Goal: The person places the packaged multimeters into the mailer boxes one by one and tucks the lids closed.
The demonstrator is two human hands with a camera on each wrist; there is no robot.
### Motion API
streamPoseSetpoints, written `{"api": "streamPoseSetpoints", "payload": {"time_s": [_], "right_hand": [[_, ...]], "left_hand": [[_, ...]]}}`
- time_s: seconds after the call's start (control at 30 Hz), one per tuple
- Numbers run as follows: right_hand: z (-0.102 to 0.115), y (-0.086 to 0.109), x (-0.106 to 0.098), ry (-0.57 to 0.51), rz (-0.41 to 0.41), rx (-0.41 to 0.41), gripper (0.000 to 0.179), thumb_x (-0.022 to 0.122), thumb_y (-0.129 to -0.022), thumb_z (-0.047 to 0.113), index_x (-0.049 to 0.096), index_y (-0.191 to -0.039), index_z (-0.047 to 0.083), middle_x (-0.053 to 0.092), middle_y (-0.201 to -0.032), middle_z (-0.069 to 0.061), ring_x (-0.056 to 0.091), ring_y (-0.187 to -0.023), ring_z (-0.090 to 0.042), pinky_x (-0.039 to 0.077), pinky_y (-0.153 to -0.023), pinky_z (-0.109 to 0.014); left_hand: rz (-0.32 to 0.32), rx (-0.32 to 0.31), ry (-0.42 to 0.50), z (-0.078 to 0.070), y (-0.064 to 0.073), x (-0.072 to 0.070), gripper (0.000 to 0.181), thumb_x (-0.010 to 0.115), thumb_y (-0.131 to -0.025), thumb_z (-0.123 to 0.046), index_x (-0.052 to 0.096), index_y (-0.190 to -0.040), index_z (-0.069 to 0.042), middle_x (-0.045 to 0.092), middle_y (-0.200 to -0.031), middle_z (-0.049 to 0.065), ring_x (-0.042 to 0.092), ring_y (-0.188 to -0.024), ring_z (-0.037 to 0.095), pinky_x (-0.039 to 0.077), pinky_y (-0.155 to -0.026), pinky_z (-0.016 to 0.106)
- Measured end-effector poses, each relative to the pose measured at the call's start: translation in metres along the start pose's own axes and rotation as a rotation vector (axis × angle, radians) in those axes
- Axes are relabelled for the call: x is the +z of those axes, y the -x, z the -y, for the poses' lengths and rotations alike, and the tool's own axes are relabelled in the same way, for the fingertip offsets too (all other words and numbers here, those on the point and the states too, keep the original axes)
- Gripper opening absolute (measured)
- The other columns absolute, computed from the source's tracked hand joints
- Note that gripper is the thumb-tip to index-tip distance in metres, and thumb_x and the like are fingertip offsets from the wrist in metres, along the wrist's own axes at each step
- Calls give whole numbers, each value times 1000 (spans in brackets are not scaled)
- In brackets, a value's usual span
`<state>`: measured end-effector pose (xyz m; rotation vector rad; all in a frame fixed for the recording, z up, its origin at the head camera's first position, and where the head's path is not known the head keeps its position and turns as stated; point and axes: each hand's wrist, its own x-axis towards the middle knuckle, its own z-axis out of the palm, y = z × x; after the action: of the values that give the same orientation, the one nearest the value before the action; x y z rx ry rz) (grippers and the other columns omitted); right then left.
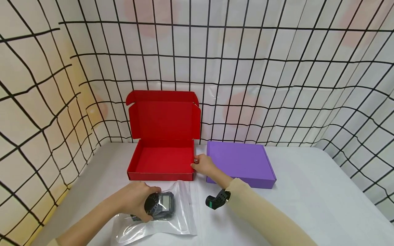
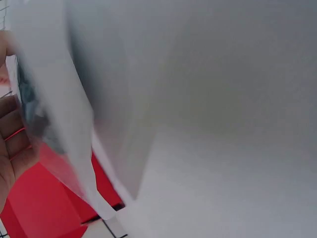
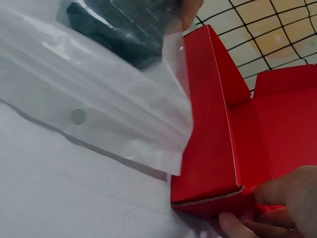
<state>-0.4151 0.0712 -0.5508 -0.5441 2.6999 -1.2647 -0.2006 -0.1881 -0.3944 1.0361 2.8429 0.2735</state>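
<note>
My left hand [image 1: 135,200] grips a dark device [image 1: 166,205] with a small grey screen and a round black part, through the clear plastic bag [image 1: 186,223] around it. They are just in front of the red box [image 1: 166,160], whose lid stands raised at the back. With thumb and fingers, my right hand [image 1: 204,164] pinches the box's right side wall near the front corner. In the right wrist view the bag's loose end [image 3: 124,129] overlaps the outer front wall of the box. The box's visible floor is bare. In the left wrist view, my left fingers [image 2: 17,144] curl behind the bag.
A closed purple box [image 1: 241,159] lies flat to the right of the red one. My right wrist wears a black strap [image 1: 221,198]. Black wire grid panels [image 1: 246,58] stand at the back and sides of the white-covered table [image 1: 311,191].
</note>
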Motion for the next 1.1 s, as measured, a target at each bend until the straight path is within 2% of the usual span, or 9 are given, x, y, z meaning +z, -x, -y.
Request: {"api": "streamPoseSetpoints", "payload": {"time_s": [0.23,0.33,0.4,0.57,0.7,0.8,0.87,0.93,1.1], "right_hand": [[56,34,-25,32,27,61,52,64,-86,23,50,-129,-3,70,-94,-10,66,-70,-13,53,-61,-25],[54,34,-26,-8,33,23,55,65,-85,29,52,-127,-4,70,-89,-10,65,-64,-10,51,-56,-22],[62,37,-28,-19,41,69,54,65,-85,26,51,-128,-3,70,-92,-10,66,-66,-12,53,-59,-25],[30,14,-12,12,33,104,54,66,-85,21,49,-129,-5,70,-92,-11,66,-67,-14,54,-59,-27],[-29,-18,9,72,13,-11,59,65,-83,40,56,-125,0,71,-84,-2,61,-62,-4,48,-51,-21],[-10,-9,2,121,32,43,54,63,-85,39,57,-124,2,71,-88,-2,60,-63,-4,48,-54,-22],[23,11,-10,172,33,62,49,61,-87,29,56,-124,-2,70,-91,-5,61,-64,-6,49,-55,-23],[24,10,-9,187,46,82,47,60,-87,25,55,-125,-3,70,-89,-5,61,-63,-8,49,-55,-24],[-62,-45,28,187,52,65,42,60,-84,32,61,-118,6,67,-71,6,60,-54,-9,49,-50,-26]], "left_hand": [[-2,-28,13,2,2,-13,65,80,-55,-42,65,-112,-14,63,-78,-16,46,-62,-2,45,-56,16],[-14,-17,19,2,4,-16,63,80,-57,-40,64,-111,-13,62,-76,-16,45,-61,-1,44,-55,17],[-23,-10,21,2,4,-17,62,80,-57,-39,64,-111,-13,62,-76,-16,45,-61,-1,43,-55,17],[-43,-4,3,3,4,-19,62,80,-57,-40,64,-111,-14,62,-80,-15,47,-65,0,45,-57,19],[-81,19,-41,4,3,-22,62,81,-56,-41,64,-110,-15,62,-88,-13,50,-74,5,47,-62,23],[-69,18,-45,5,1,-30,64,81,-56,-40,64,-112,-14,63,-90,-12,50,-74,5,46,-62,23],[-53,13,-37,5,-1,-35,64,80,-56,-39,63,-113,-14,62,-86,-13,49,-68,2,45,-59,21],[-37,6,-26,4,-3,-42,65,80,-57,-39,63,-115,-13,62,-82,-14,48,-64,1,44,-57,19],[-34,-23,-30,8,-12,-60,69,80,-58,-37,61,-119,-12,62,-84,-12,49,-67,4,45,-58,19]]}}
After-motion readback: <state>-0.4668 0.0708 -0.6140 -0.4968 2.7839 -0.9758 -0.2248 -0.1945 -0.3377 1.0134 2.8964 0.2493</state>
